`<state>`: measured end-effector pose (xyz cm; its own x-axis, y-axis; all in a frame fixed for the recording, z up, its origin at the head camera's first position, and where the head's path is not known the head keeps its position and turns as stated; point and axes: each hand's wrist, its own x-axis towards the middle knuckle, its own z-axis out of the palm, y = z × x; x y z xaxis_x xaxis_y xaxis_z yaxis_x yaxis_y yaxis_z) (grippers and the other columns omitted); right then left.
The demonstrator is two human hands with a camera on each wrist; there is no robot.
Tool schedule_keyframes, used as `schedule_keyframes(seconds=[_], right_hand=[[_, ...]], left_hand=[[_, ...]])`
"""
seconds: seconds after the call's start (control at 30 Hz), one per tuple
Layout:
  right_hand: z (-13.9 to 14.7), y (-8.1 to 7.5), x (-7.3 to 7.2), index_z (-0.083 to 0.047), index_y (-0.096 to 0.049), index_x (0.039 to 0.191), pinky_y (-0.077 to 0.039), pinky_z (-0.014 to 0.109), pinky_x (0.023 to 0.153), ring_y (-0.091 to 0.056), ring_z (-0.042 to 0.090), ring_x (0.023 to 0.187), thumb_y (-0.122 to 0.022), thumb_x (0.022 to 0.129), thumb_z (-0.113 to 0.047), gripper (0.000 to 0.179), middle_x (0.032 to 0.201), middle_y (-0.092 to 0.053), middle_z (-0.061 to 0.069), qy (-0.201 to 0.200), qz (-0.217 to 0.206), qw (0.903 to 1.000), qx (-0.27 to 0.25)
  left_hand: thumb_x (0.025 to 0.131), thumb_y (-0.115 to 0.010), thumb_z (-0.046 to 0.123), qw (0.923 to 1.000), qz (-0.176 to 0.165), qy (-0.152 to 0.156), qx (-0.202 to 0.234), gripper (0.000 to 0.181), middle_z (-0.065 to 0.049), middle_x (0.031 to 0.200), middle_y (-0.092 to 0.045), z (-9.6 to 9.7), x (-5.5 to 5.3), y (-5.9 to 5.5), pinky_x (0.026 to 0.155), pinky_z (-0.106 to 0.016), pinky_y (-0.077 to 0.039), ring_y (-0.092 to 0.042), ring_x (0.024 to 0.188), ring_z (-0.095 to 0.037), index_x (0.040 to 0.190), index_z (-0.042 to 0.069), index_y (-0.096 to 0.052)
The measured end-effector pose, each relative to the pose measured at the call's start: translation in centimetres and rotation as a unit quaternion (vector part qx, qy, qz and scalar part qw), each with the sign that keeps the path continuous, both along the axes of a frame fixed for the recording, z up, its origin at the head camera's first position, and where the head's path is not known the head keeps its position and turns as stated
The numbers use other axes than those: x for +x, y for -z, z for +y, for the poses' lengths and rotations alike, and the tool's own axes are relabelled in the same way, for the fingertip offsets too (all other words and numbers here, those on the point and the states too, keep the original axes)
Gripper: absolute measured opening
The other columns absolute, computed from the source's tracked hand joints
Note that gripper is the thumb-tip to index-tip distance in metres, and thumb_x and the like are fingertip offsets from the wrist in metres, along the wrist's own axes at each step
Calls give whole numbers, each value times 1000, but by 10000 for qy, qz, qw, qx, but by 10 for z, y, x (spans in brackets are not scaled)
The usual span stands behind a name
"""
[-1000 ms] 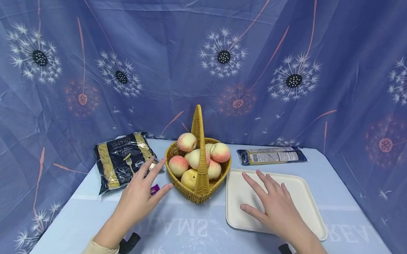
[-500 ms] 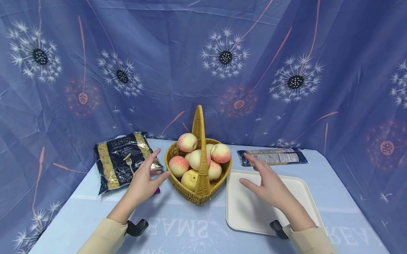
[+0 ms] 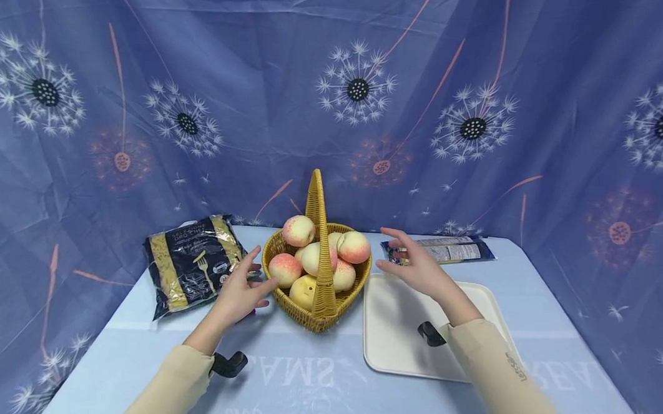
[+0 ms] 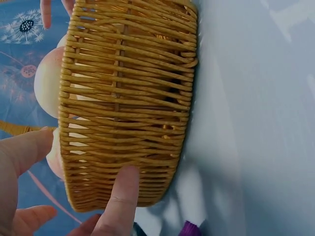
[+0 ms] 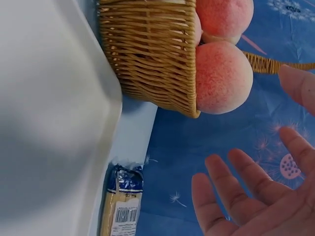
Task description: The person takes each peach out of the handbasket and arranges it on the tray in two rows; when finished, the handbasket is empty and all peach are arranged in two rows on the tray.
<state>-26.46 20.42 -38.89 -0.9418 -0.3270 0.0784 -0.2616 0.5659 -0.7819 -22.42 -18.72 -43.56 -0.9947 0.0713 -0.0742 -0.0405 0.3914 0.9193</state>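
A golden wicker basket [image 3: 344, 304] with a tall handle [image 3: 319, 219] holds several pink-and-cream peaches [image 3: 354, 247]. My left hand [image 3: 239, 296] is at the basket's left side, fingers spread, its fingertips near the rim. In the left wrist view, the thumb overlaps the woven wall [image 4: 128, 88]. My right hand [image 3: 415, 267] hovers right of the basket, over the far edge of a cream tray [image 3: 398, 335], with thumb and fingers apart. In the right wrist view its fingers stand clear of a peach [image 5: 224, 78] at the rim. Neither hand holds anything.
A dark bag of pasta [image 3: 193, 265] lies left of the basket. Behind the tray is a long blue-ended pasta packet [image 3: 458, 251]. A small purple item [image 4: 191, 229] sits beside the left hand. A blue dandelion-print curtain [image 3: 247, 102] hangs behind the pale blue table [image 3: 276, 404].
Both hands have moved forward, level with the basket's two sides, and turned so the palms face inward. The basket, bag and tray have stayed put; the head view has shifted slightly.
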Motion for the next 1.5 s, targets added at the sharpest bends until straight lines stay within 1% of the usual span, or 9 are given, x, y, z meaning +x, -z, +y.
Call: schedule_keyframes(seconds=[0.07,0.17,0.3,0.57,0.73,0.87,1.03,1.3,1.5], right_hand=[[-1,-1,-7,-25,-36,168,-44,69,124,-48,50,148,-75,103,-32,76,162,-46,23,-35,-125,9999,-102],[-4,-2,-16,-26,-37,167,-45,68,124,-44,48,151,-74,104,-30,74,166,-43,21,-37,-349,9990,-259],[-8,-2,-26,-28,-35,168,-47,67,123,-42,51,152,-74,104,-29,74,168,-40,21,-82,-590,9977,-312],[-21,-2,-41,-28,-37,167,-47,65,124,-45,49,150,-78,101,-34,78,170,-37,20,-106,-678,9976,-126],[-29,-3,-47,-28,-39,166,-48,65,123,-44,49,151,-79,100,-35,77,169,-37,21,-48,-799,9968,-44],[-35,-3,-50,-26,-41,165,-50,64,121,-45,47,150,-80,99,-34,77,168,-39,21,-63,-857,9963,16],[-43,-4,-53,-23,-46,163,-53,63,116,-48,42,146,-82,97,-34,76,162,-47,19,-111,-838,9964,93],[-50,-2,-58,-17,-51,159,-59,56,106,-58,39,133,-83,96,-37,74,151,-54,21,-81,-893,9955,302],[-55,-7,-64,-16,-53,157,-58,55,107,-59,39,131,-83,95,-40,73,150,-55,20,-119,-914,9937,631]], left_hand=[[103,-75,24,9999,-62,-29,124,94,-27,165,-37,2,-2,2,80,-39,-73,-68,127,-43,174,24,-13],[103,-76,25,9995,-166,-73,264,95,-27,163,-40,4,-4,3,81,-40,-73,-68,127,-43,174,23,-13],[102,-77,23,9988,-280,-125,394,97,-25,158,-43,5,-5,4,84,-40,-73,-68,126,-41,174,21,-13],[102,-77,16,9937,-631,-79,919,96,-24,158,-37,8,-8,3,95,-47,-70,-65,130,-43,174,20,-14],[100,-78,12,9907,-719,-122,1151,94,-23,158,-36,10,-10,2,98,-45,-69,-68,125,-38,173,19,-18],[100,-77,8,9889,-747,-173,1269,93,-23,153,-37,12,-12,3,98,-45,-69,-71,115,-30,173,19,-20],[100,-75,5,9874,-748,-272,1367,91,-21,147,-39,12,-13,7,96,-43,-70,-72,104,-21,172,20,-23],[101,-75,6,9868,-779,-366,1370,90,-21,148,-39,11,-11,10,98,-43,-69,-70,102,-20,172,22,-24],[101,-75,6,9862,-768,-443,1402,88,-21,148,-39,9,-11,9,100,-45,-68,-69,103,-20,172,23,-25]])
